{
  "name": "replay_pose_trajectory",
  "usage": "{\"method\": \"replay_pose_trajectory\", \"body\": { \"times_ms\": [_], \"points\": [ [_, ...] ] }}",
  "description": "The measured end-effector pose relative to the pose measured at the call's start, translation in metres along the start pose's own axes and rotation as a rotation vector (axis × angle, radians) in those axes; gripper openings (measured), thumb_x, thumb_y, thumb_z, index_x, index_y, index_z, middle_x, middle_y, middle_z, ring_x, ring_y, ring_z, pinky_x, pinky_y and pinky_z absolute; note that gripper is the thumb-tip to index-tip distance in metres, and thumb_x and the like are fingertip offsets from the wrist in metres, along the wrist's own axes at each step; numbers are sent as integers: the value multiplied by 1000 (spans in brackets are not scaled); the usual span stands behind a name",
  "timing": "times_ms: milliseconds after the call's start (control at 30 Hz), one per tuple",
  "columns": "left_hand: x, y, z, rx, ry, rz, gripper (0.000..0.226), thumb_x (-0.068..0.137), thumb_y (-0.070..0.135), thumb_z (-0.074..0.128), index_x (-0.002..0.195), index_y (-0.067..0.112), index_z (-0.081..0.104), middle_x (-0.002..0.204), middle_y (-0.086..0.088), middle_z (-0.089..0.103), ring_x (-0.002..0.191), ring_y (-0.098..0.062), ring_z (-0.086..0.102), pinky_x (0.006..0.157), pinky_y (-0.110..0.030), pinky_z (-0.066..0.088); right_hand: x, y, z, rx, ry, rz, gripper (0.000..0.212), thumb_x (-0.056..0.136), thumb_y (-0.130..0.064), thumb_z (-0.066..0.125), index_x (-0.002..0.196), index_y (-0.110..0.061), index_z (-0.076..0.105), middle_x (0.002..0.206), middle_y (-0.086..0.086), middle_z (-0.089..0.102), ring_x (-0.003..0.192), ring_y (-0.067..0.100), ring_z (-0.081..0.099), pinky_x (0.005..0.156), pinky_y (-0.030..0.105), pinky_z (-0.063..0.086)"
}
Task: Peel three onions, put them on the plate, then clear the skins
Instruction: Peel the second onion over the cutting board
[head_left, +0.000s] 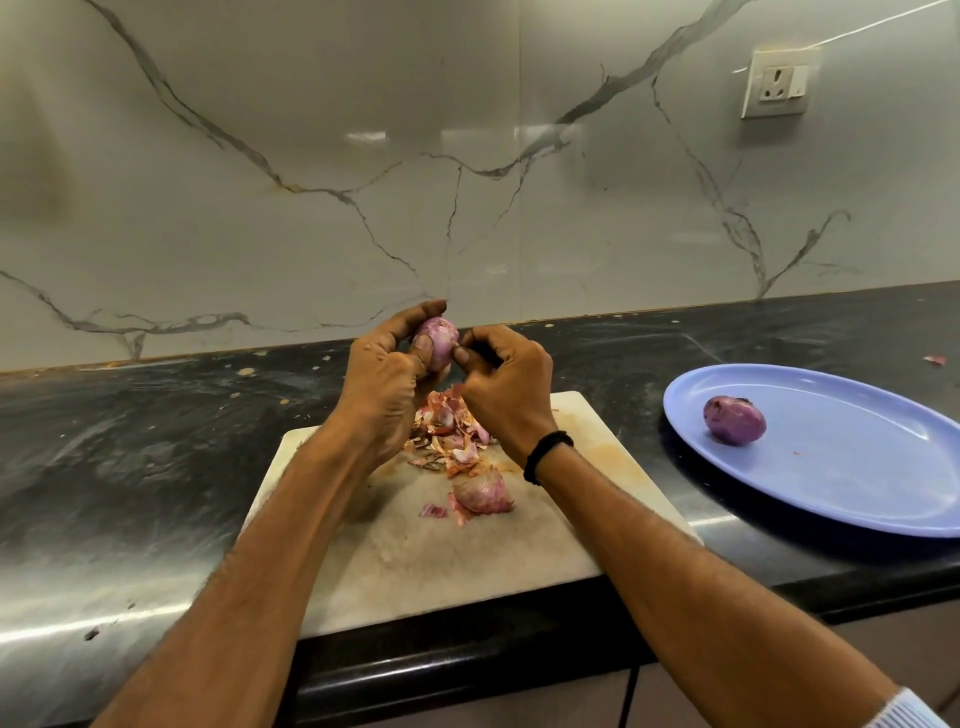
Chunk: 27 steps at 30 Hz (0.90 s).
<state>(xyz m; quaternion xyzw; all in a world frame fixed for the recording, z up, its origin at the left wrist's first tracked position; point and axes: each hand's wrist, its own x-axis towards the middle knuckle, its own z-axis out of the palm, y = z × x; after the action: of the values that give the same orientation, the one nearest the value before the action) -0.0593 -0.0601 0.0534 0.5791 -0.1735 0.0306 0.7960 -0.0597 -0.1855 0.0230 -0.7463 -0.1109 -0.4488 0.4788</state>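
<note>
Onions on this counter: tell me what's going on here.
A person is peeling onions. The left hand grips the raised onion above the cutting board while the right hand pinches at its skin. A peeled onion already sits on the blue plate. A third onion lies on the board beside the pile of skins, apparently still unpeeled.

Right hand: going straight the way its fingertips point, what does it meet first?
The onion gripped in the left hand. The curled fingertips of the right hand point left at it and seem to pinch its skin already, so nothing lies between, though depth is hard to judge.
</note>
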Motion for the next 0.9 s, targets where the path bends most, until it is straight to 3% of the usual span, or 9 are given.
{"method": "replay_pose_trajectory", "body": {
  "times_ms": [100,200,333,500,733,900],
  "points": [
    [1,1,1,-56,51,-41,35,103,-1,43,125,15,66,136,-13,59,116,-33,64,82,-36,62,-3,-4,0,-27,-8,-54,6,84,0,68,89,-3,67,85,7,68,78,15,62,70,16,53],
    [1,6,-1,-81,108,-76,33,106,3,42,127,14,65,134,-15,58,108,-30,65,75,-31,63,-7,-9,2,-51,-73,-100,8,83,2,66,90,-2,64,86,9,66,78,18,60,69,20,52],
    [2,9,-4,-127,120,-109,35,105,1,41,130,11,64,131,-15,59,115,-37,65,84,-40,62,-3,-9,2,-33,-6,-47,15,82,4,66,93,-6,60,89,5,64,82,15,60,70,20,53],
    [2,5,-2,-38,75,-62,35,104,1,42,131,12,62,138,-13,57,120,-35,62,90,-41,60,-3,-13,0,69,12,5,28,87,2,64,114,-5,60,106,8,67,97,14,64,86,21,54],
    [4,0,-3,48,51,15,33,103,1,46,125,18,65,139,-5,59,126,-32,59,92,-40,59,-2,-7,3,88,18,70,12,90,-14,68,102,-10,69,98,4,70,92,13,66,80,32,58],
    [1,4,-3,73,3,31,33,102,0,48,119,21,67,137,-8,58,123,-33,60,93,-41,59,-2,-6,1,-2,-26,-22,14,93,-11,64,105,-5,66,101,9,64,91,15,60,79,21,52]
  ]
}}
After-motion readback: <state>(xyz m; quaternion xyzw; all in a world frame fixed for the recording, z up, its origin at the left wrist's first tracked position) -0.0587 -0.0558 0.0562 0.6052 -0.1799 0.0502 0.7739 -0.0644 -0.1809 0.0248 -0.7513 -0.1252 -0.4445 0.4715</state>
